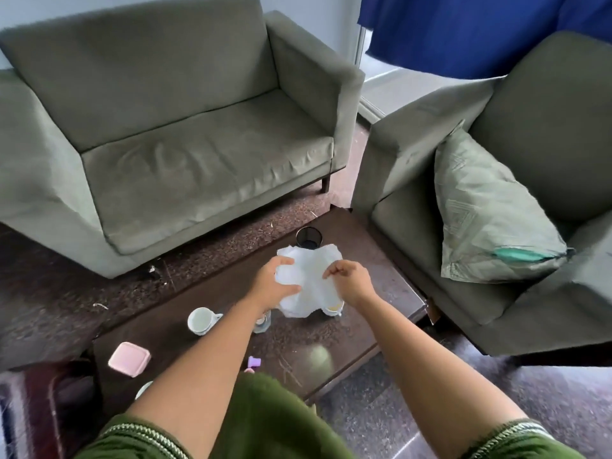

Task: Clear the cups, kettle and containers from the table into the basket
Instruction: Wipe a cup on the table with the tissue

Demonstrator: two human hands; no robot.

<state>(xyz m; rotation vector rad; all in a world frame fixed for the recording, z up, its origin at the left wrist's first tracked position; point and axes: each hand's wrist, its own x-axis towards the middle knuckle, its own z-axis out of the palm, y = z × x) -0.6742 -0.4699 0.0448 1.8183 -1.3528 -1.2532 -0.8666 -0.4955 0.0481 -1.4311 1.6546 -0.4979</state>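
- Nearest the camera: green garment with pale trim at the sleeve hems; 2 bare forearms reached out over the dark coffee table (381, 293).
- Near-left corner of the table held a pink square container (129, 359), lid on, lying flat. Just near of it, a pale rim of another item showed beside the left arm; could not tell what it was.
- A small purple object (254, 362) sat near the table's near edge, partly hidden by the garment.
- Mid-left of the table: a white cup (201, 320) stood upright, handle pointing right, empty as far as could be seen.
- A clear item showed under the left wrist, mostly hidden.
- Left hand (275, 282) gripped the left side of a crumpled white plastic bag (311, 276), fingers curled into it.
- Right hand (349, 281) pinched the bag's right edge, fingers closed on it.
- Below the bag, a white cup-like vessel (332, 309) peeked out, largely covered.
- Just beyond the bag: a black cup (308, 237), upright on the table.
- Farthest: a grey-green sofa (172, 127) left, an armchair (546, 144) right with 1 pale green cushion (490, 210), blue cloth (480, 24) above.
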